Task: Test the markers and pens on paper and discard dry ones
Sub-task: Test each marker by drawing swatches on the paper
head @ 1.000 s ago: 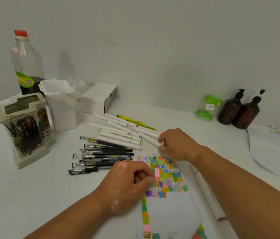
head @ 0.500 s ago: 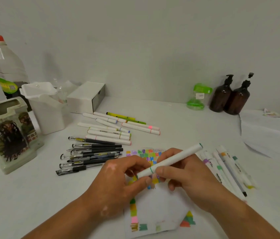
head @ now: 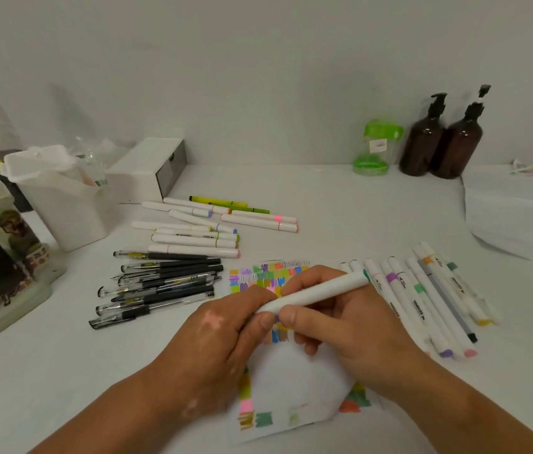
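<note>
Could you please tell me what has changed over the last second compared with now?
The right hand took a green-tipped white marker from the far pile of white markers and brought it back over the colour-swatched paper, where the left hand now pinches its near end. The black pens and the paper stayed put.

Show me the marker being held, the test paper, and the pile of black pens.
marker (head: pixel 319 290): head view, middle of its white barrel.
paper (head: pixel 294 383): head view, bare white patch below the colour swatches.
black pens (head: pixel 167 281): head view, a pen near the middle of the pile.
</note>
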